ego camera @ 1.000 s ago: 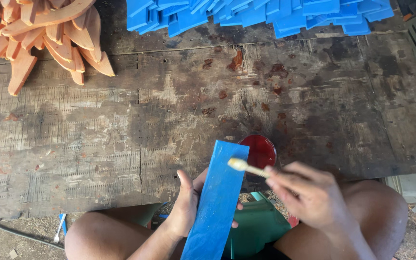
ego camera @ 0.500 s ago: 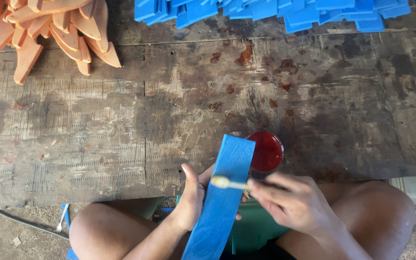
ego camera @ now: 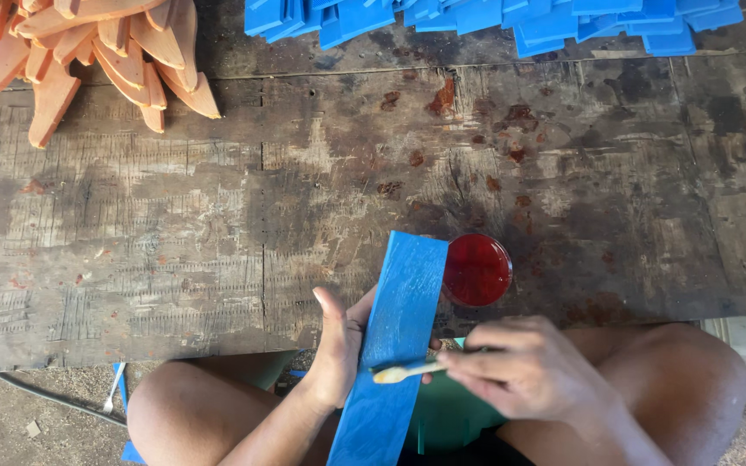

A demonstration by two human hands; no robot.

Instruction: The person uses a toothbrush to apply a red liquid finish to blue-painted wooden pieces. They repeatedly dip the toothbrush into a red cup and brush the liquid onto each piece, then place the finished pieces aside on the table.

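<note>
Lower centre: left hand [ego camera: 338,341] cups blue strip [ego camera: 395,341] from behind, fingers pressed together; right hand [ego camera: 528,371] pinches brush [ego camera: 407,372] across it. Red pot [ego camera: 476,270] at surface [ego camera: 174,242] edge touches strip; a nudge could spill it.

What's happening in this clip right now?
A seated person holds a long blue board tilted up from the lap with the left hand. The right hand holds a small pale stick with its tip on the board's face. A round container of red liquid sits on the worn wooden bench just beside the board's top end. Orange pieces are piled at far left, blue pieces stacked along the far edge.
</note>
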